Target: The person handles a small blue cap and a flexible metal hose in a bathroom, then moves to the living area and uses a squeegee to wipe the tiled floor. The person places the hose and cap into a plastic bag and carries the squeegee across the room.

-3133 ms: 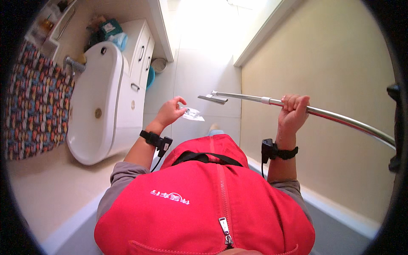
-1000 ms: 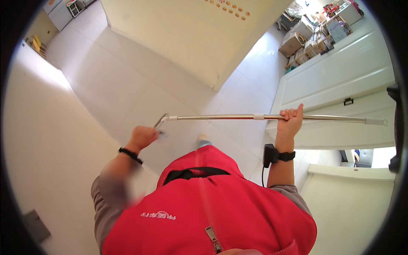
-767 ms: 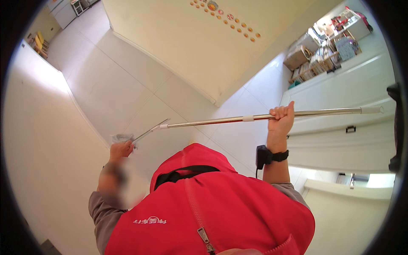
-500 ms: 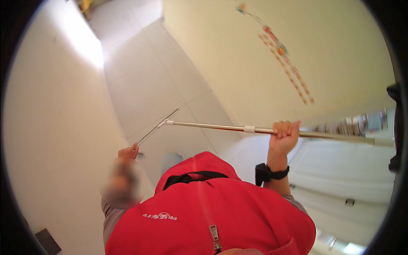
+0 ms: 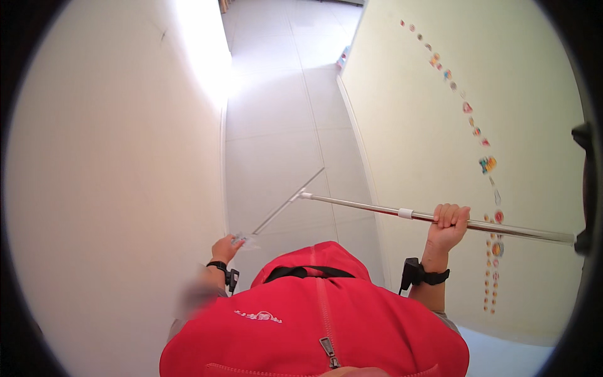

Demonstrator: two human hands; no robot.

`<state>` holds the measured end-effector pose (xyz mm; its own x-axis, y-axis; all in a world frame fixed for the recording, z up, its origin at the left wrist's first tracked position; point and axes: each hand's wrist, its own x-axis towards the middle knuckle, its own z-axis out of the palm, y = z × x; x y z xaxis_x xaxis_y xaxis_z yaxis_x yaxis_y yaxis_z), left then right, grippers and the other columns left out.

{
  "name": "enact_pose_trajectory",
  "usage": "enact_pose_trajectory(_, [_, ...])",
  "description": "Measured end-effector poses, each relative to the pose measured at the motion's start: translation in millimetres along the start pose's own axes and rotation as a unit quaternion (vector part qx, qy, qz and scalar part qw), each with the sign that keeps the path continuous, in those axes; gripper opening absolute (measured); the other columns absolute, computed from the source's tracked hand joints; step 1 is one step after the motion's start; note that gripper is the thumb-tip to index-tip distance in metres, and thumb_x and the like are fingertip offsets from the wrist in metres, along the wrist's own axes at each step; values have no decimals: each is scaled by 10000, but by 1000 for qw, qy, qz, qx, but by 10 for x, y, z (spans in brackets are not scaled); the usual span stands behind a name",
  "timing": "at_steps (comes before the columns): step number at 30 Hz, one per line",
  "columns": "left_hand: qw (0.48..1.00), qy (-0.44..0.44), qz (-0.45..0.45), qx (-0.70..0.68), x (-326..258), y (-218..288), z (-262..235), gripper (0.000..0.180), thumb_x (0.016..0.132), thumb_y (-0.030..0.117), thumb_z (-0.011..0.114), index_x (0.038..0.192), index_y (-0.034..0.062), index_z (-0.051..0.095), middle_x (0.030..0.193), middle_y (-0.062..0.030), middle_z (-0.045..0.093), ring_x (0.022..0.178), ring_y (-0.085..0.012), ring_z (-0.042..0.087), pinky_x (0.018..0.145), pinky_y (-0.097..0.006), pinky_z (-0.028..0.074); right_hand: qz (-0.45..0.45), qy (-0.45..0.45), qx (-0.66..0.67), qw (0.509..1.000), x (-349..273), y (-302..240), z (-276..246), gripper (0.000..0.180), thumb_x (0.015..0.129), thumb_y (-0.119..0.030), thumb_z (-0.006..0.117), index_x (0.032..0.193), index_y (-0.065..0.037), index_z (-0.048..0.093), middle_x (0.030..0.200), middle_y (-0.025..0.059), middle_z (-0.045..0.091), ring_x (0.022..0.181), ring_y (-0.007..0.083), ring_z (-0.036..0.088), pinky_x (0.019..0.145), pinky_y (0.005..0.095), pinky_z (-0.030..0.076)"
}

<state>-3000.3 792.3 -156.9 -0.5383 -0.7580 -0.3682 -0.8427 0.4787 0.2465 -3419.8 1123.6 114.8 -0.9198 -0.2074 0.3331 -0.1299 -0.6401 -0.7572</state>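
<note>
A long-handled squeegee crosses the view, its silver pole (image 5: 355, 204) running from a white joint out to the right edge. Its straight, thin crossbar (image 5: 276, 212) slants over the floor on the left. My right hand (image 5: 448, 229) is wrapped round the pole, just right of a white collar (image 5: 406, 213). On the left, my left hand (image 5: 224, 249) is closed on a small piece of clear plastic (image 5: 249, 241), close to the crossbar's lower end. Whether those fingers also touch the crossbar, I cannot tell. Black straps with small devices sit on both wrists.
A narrow passage of pale floor tiles (image 5: 270, 103) runs ahead between two walls. The left wall (image 5: 119, 163) is plain, with bright light at its far end. Small colourful stickers (image 5: 487, 164) line the right wall (image 5: 414, 132), near the pole.
My view has turned, so the passage now runs straighter ahead and more stickers show. Clear plastic now shows at my left hand, which was at the crossbar's end. My right hand still grips the pole.
</note>
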Motion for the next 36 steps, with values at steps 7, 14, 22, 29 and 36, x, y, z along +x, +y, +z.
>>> enact_pose_trajectory(7, [993, 8, -1, -120, 751, -263, -482, 470, 669, 445, 733, 967, 89, 662, 937, -145, 655, 898, -293, 617, 774, -367, 483, 25, -137, -122, 983, 950, 1436, 452, 227, 930, -188, 452, 735, -73, 441, 735, 72, 514, 736, 178, 487, 834, 394, 414])
enact_pose_trajectory(14, [954, 103, -221, -176, 1651, 82, -1030, 319, 737, 318, 662, 715, 4, 609, 719, -197, 599, 700, -365, 578, 619, -432, 440, 106, -226, -249, 936, 2625, 3169, 952, 165, 880, -99, 518, 738, -30, 568, 770, 27, 568, 757, 116, 506, 722, 263, 389])
enact_pose_trajectory(22, [914, 197, -243, -259, 2936, -311, -920, 325, 859, 268, 491, 752, -19, 600, 760, -191, 624, 718, -347, 598, 651, -422, 445, 173, -401, -674, 596, 3859, 5146, 1605, 369, 781, -444, 567, 860, -86, 611, 854, 160, 633, 891, 378, 582, 752, 450, 464])
enact_pose_trajectory(29, [919, 160, -231, -278, 5461, -208, -1815, 345, 856, 292, 493, 765, -12, 628, 755, -188, 626, 745, -349, 598, 680, -421, 450, 495, -74, -300, 812, 4821, 6178, 1838, 306, 838, -142, 458, 1115, -16, 480, 749, 200, 600, 622, 277, 634, 549, 370, 564])
enact_pose_trajectory(36, [940, 209, -156, -219, 8918, 935, -3045, 354, 874, 318, 488, 759, 12, 624, 743, -185, 621, 727, -356, 591, 658, -430, 445, 546, 37, 96, 831, 7060, 7278, 2051, 347, 872, -241, 456, 1131, -10, 437, 1017, 326, 551, 951, 431, 585, 854, 495, 501])
